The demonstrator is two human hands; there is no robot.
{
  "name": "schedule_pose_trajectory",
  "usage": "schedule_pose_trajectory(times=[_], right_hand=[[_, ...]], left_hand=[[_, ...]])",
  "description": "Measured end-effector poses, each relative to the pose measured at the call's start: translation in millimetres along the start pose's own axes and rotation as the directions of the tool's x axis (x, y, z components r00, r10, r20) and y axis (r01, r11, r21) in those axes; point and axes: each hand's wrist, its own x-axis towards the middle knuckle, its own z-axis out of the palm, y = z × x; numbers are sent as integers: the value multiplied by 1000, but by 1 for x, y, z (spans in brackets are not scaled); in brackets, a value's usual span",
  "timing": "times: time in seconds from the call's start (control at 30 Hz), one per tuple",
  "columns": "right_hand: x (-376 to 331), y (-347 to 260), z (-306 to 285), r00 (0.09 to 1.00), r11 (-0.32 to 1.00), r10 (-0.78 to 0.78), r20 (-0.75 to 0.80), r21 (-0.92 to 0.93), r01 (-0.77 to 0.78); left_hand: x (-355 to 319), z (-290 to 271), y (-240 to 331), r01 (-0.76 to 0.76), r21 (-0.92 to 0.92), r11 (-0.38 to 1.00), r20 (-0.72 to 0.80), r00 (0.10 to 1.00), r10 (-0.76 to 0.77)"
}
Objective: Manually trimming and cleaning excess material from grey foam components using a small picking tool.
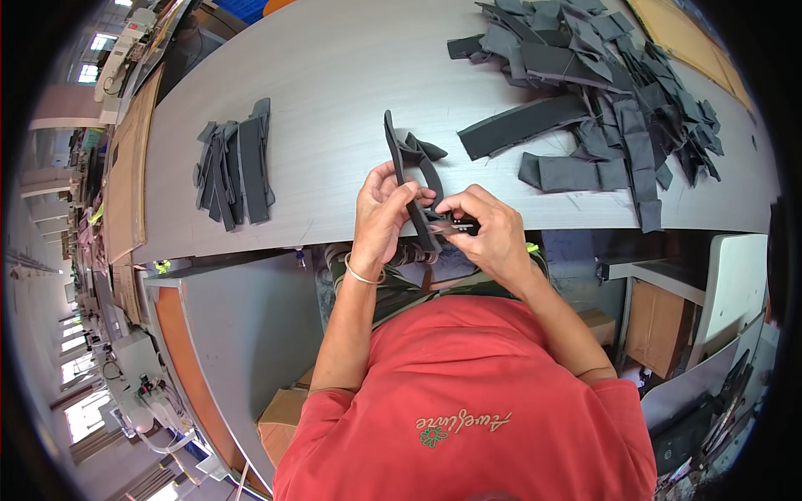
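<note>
My left hand [384,207] is closed around a dark grey fabric strip [393,138], pinching it between thumb and fingers near the table's front edge. The strip stands on edge, and a looped part of it curls out on the right. My right hand [493,230] grips small black thread snips [464,225], whose metal blades point left and touch or nearly touch the strip's lower end. Fingers hide part of the snips, so I cannot tell whether the blades are closed on a thread.
A large heap of dark grey fabric strips [576,63] covers the table's far right. A smaller stack of strips [238,167] lies at the left. Below the pale grey table [334,75] are a cardboard box [660,326] at right and a grey panel [251,334] at left.
</note>
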Motion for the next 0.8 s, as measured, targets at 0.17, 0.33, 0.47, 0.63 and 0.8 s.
schedule_pose_trajectory(times=[0.17, 0.33, 0.47, 0.63, 0.8], right_hand=[[-2, 4, 3, 975, 976, -188, -119, -132, 172], [-1, 7, 2, 934, 957, -239, -266, 100, 273], [-6, 6, -15, 940, 917, -330, -87, 207, 341], [-13, 3, -20, 929, 922, -368, 41, 147, 359], [-12, 3, -17, 942, 926, -335, -13, 178, 332]], left_hand=[[-2, -2, 5, 51, 14, 999, -55, 997, -50], [-4, -3, 8, 102, -177, 979, -10, 994, -106], [-1, -9, 9, 35, -219, 975, -53, 997, -48], [-1, -11, 13, 8, -282, 959, -77, 997, -31], [-3, -7, 20, 74, -388, 919, 116, 993, -31]])
